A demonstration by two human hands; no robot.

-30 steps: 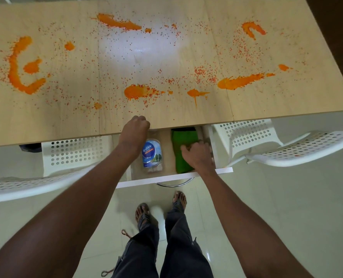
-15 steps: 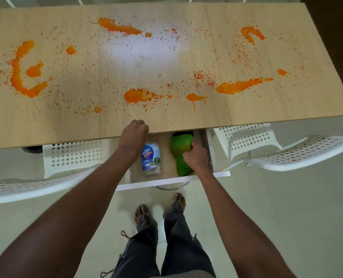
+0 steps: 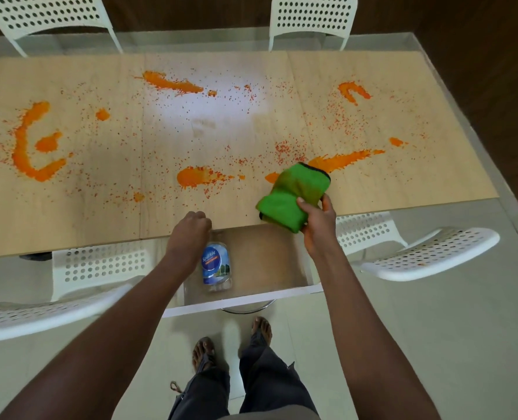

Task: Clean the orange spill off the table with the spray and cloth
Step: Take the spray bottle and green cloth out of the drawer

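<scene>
Orange spill streaks and speckles cover the light wooden table (image 3: 100,213), the nearest blob (image 3: 194,177) being at mid-front. A folded green cloth (image 3: 294,195) with a dark edge is in my right hand (image 3: 318,225), held just above the table's near edge. A clear spray bottle (image 3: 216,265) with a blue "Sparkle" label lies in the open drawer (image 3: 269,262) under the table. My left hand (image 3: 189,231) is closed over the bottle's top, which it hides.
White perforated chairs stand at my left (image 3: 69,286) and right (image 3: 427,256), tucked by the near edge, and two more chairs (image 3: 312,19) at the far side. The drawer front (image 3: 239,301) juts toward my legs. A dark wall bounds the right.
My right hand has lifted the green cloth out of the drawer and up over the table's near edge. My left hand has stayed at the bottle's top.
</scene>
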